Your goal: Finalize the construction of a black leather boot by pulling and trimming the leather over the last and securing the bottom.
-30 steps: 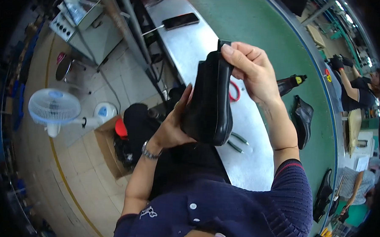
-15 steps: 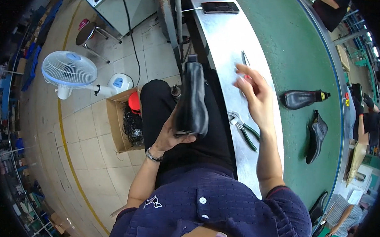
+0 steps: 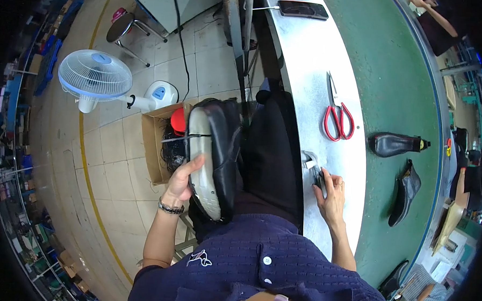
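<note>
My left hand (image 3: 181, 181) grips a black leather shoe (image 3: 226, 144) by its pale sole (image 3: 202, 159), thumb pressed against the sole. The sole faces left, and a thin dark strap is looped across it with a loose end sticking out to the left. On the metal bench, my right hand (image 3: 333, 200) closes over the handles of the pliers (image 3: 310, 160), mostly hiding them. Scissors (image 3: 339, 120) with red handles lie farther along the bench, apart from either hand.
A charging phone (image 3: 303, 9) lies on the metal bench (image 3: 304, 45). Black shoes (image 3: 394, 145) rest on the green surface (image 3: 362, 75) at right. Left of my legs stand an open carton (image 3: 153, 156) with dark strands and a red item, a fan (image 3: 95, 78) and a stool (image 3: 120, 28).
My left hand has turned the shoe so its sole shows at the left. My right hand has come away from the scissors and down the bench onto the pliers.
</note>
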The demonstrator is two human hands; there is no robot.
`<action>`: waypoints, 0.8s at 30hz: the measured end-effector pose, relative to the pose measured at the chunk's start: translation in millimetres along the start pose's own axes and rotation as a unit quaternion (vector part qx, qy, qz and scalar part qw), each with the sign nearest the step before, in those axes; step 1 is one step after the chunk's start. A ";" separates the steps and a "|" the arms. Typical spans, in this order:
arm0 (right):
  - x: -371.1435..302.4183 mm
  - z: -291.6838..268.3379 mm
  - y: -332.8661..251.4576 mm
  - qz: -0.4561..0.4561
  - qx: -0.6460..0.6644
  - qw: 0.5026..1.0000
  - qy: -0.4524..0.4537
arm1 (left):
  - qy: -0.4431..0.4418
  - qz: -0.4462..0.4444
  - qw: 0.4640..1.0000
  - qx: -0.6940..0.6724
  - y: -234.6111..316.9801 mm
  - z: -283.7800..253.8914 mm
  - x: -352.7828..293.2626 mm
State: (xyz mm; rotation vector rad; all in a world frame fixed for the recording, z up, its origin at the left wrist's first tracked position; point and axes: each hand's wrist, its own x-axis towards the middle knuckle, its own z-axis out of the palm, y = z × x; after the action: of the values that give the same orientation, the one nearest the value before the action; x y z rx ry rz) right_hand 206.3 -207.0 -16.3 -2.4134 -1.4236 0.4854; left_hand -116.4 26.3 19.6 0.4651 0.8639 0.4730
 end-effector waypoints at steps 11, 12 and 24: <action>55.9 -71.3 -76.4 0.177 0.673 0.653 -0.300 | -0.029 0.028 0.989 0.141 11.7 74.5 11.9; 65.9 -78.6 -88.7 0.180 0.669 0.654 -0.304 | -0.035 0.067 0.984 0.159 8.1 75.1 14.3; 126.8 -88.3 -178.8 0.135 0.558 0.698 -0.428 | 0.027 0.261 0.912 0.313 9.4 53.1 63.6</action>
State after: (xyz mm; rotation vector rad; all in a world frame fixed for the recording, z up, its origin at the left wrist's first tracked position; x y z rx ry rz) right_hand 162.1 -19.2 120.3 -1.2952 -0.5255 2.0160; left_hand -40.0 59.5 16.5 1.3025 0.9366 0.6979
